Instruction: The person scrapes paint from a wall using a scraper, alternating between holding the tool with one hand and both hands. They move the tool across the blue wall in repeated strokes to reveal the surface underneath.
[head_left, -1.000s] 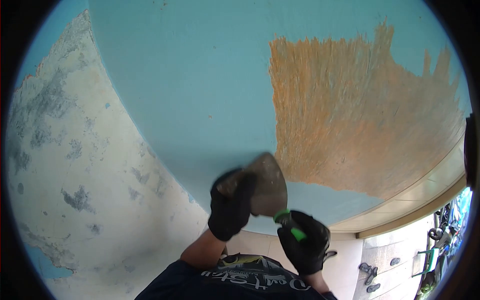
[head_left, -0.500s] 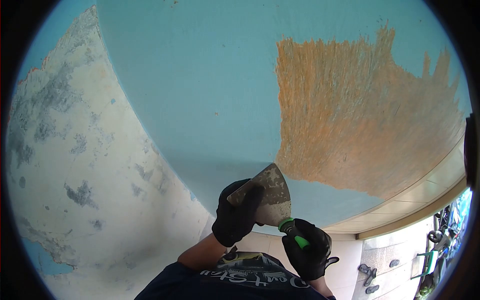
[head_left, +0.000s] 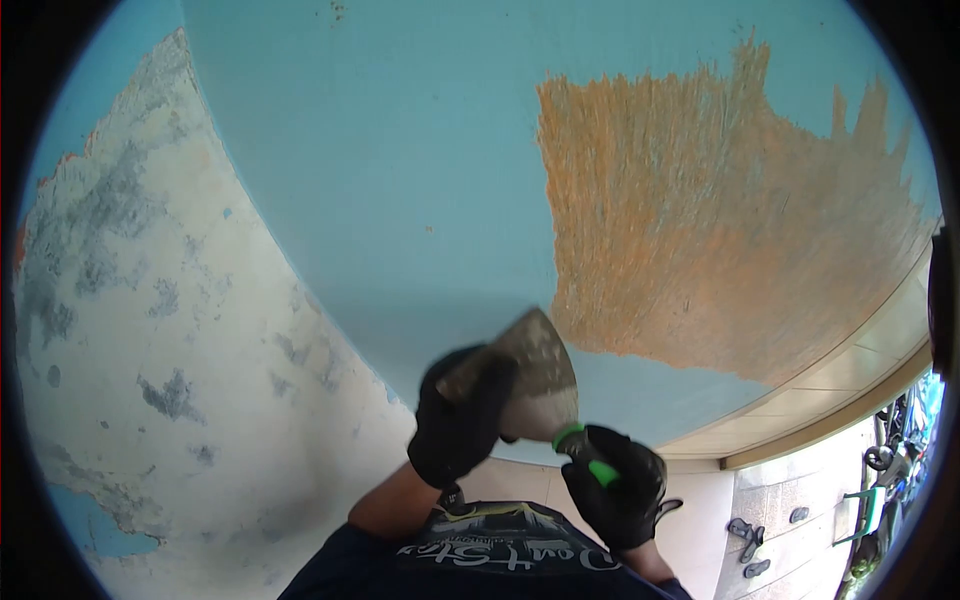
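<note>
A wide scraper (head_left: 540, 371) with a stained metal blade and a black and green handle is held in front of my chest. My right hand (head_left: 616, 487), in a black glove, is wrapped round its handle. The blade is gripped along its left side by my left hand (head_left: 458, 418), also black-gloved, with the thumb across the blade's face. Behind the blade stands a light blue painted wall (head_left: 370, 170). A rough orange-brown bare patch (head_left: 680, 220) covers the wall's right part. Left-hand motion blurs slightly.
On the left, an adjoining wall (head_left: 230, 380) is whitish with grey blotches and scraps of blue paint. A tiled ledge (head_left: 800, 405) runs along the lower right. Several sandals (head_left: 748, 540) lie on the paved floor, and parked motorbikes (head_left: 882, 458) stand at the far right.
Both hands and the scraper have shifted slightly left in view, and the blade is a little blurred. The wall's view has shifted slightly too. Both grips stay the same.
</note>
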